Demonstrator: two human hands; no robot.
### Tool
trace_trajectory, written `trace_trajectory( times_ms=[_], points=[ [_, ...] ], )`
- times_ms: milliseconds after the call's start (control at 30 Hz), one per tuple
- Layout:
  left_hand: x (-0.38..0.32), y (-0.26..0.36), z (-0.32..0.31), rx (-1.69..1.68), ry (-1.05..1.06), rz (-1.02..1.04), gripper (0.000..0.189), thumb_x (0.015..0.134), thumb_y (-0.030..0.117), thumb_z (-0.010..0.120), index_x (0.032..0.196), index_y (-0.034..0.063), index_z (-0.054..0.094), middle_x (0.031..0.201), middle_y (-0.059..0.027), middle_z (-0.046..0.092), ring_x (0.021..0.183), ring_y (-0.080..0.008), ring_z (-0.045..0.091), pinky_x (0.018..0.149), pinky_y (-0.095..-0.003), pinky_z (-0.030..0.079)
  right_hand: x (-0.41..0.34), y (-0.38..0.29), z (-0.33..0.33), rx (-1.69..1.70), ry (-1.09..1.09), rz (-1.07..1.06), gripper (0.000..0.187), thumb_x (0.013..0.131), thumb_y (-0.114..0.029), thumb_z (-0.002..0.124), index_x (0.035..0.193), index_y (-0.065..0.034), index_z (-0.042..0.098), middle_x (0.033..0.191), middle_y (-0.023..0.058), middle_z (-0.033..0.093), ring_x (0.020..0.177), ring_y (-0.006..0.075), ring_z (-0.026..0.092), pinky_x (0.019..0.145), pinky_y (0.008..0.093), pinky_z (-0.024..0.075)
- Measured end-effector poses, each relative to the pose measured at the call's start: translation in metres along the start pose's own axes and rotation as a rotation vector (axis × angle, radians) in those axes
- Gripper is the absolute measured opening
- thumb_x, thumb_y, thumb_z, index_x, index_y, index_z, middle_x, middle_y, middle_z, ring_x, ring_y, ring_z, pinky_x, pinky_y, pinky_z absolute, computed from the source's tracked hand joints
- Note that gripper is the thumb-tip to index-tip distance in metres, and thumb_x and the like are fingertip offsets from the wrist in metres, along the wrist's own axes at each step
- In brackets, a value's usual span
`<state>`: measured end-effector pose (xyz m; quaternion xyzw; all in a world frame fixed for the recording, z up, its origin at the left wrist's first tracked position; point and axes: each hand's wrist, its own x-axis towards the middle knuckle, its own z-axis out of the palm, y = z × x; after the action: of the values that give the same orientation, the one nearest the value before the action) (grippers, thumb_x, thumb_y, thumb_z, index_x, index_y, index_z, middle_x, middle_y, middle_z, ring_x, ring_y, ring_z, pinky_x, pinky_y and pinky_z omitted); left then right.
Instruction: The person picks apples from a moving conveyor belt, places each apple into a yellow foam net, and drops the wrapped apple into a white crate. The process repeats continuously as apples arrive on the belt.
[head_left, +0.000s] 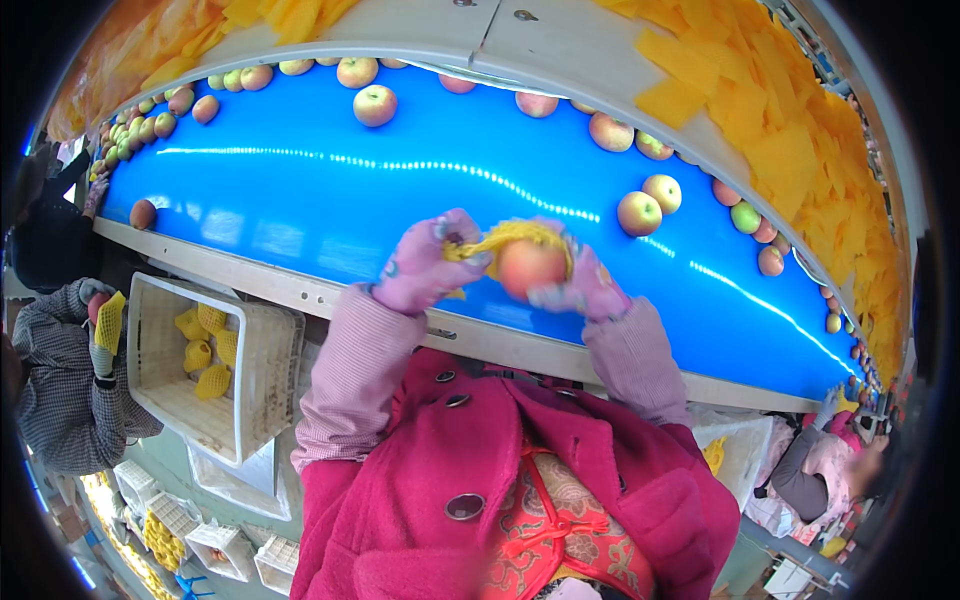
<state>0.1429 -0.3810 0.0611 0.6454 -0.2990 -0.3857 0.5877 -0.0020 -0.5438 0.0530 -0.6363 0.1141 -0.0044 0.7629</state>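
My right hand (581, 281), in a pink patterned glove, holds a red-yellow apple (531, 268) above the blue conveyor belt (337, 180). A yellow foam net sleeve (517, 231) stretches over the apple's upper side, partly around it. My left hand (435, 259), in the same kind of glove, grips the sleeve's other end to the left of the apple. Both hands are slightly blurred. Two loose apples (640, 213) lie on the belt just to the right, and another apple (375, 105) lies towards the far side.
A white plastic crate (238, 390) with several net-wrapped apples (213, 381) stands at the lower left, beside a co-worker (67, 375). Yellow foam nets (787, 150) are heaped on the shelf beyond the belt. Another person (814, 476) is at the right. The belt's near rail (517, 349) runs before me.
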Motion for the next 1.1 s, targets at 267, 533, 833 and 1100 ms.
trace_trajectory(
  times_ms=[267, 533, 833, 1100],
  points=[
    [-0.029, 0.000, -0.018, -0.369, 0.268, -0.303, 0.025, 0.092, 0.027, 0.059, 0.107, 0.0076, 0.060, 0.095, -0.0069, 0.068, 0.052, -0.0066, 0.055, 0.048, -0.0217, 0.047, 0.021, 0.017, 0.015, 0.070, 0.153, -0.303, 0.088, 0.062, 0.006, 0.079, 0.138, -0.0091, 0.036, 0.131, 0.0089, 0.048, 0.114, 0.0195, 0.054, 0.094, 0.0328, 0.0492],
    [-0.090, -0.025, -0.072, -0.502, 0.324, 0.022, 0.037, 0.087, 0.034, 0.066, 0.109, 0.0060, 0.057, 0.084, -0.0025, 0.063, 0.060, -0.0109, 0.059, 0.048, -0.0228, 0.046, 0.043, -0.013, 0.085, -0.761, -0.100, -0.561, 0.087, 0.069, -0.015, 0.082, 0.142, -0.0112, 0.034, 0.147, 0.0168, 0.031, 0.129, 0.0364, 0.042, 0.106, 0.0414, 0.0366],
    [-0.311, -0.176, -0.424, -0.201, 1.445, -0.323, 0.028, 0.082, 0.025, 0.075, 0.099, 0.0073, 0.063, 0.079, -0.0022, 0.063, 0.064, -0.0144, 0.061, 0.057, -0.0294, 0.050, 0.030, 0.017, 0.102, -0.417, -0.188, -0.261, 0.070, 0.080, -0.001, 0.069, 0.140, -0.0103, 0.035, 0.122, 0.0127, 0.055, 0.109, 0.0248, 0.058, 0.093, 0.0369, 0.0481],
    [-0.272, -0.173, -0.460, 0.006, 1.423, -0.589, 0.023, 0.086, 0.024, 0.071, 0.098, 0.0068, 0.062, 0.077, -0.0020, 0.062, 0.061, -0.0136, 0.059, 0.055, -0.0286, 0.049, 0.061, 0.000, 0.108, -0.230, -0.226, -0.150, 0.059, 0.087, -0.020, 0.068, 0.138, -0.0117, 0.040, 0.122, 0.0111, 0.058, 0.112, 0.0216, 0.057, 0.096, 0.0366, 0.0470]
  ],
)
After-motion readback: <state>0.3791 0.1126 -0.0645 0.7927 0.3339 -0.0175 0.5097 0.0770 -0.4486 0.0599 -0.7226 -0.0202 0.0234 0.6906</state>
